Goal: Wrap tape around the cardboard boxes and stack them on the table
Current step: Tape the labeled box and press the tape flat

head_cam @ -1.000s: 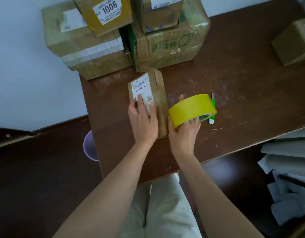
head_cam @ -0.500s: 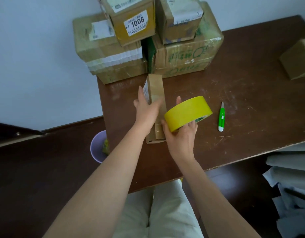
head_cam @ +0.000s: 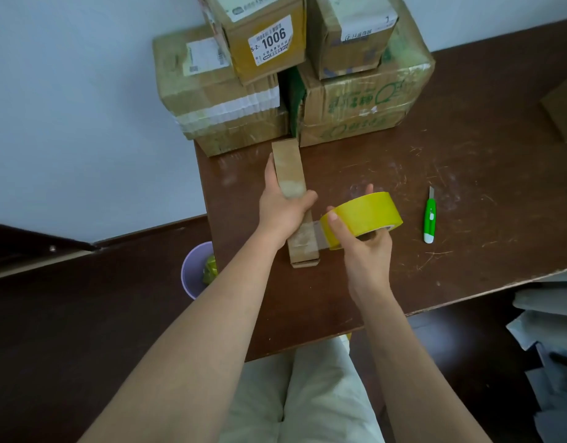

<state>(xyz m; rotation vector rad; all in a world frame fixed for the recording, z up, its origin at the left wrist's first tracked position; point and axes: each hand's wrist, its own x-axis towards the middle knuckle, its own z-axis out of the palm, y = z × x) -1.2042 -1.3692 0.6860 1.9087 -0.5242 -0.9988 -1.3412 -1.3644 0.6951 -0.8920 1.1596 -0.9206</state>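
Cardboard box (head_cam: 295, 199), narrow, stands on edge at frame centre on the table (head_cam: 467, 174). Left hand (head_cam: 282, 209) grips its middle; right hand (head_cam: 362, 247) clasps the yellow tape roll (head_cam: 363, 219), a strip bridging to the box side. Wrap judged just begun. Stacked boxes (head_cam: 275, 75) upper centre; green utility knife (head_cam: 430, 219) to the right. Stacking of this box not yet done.
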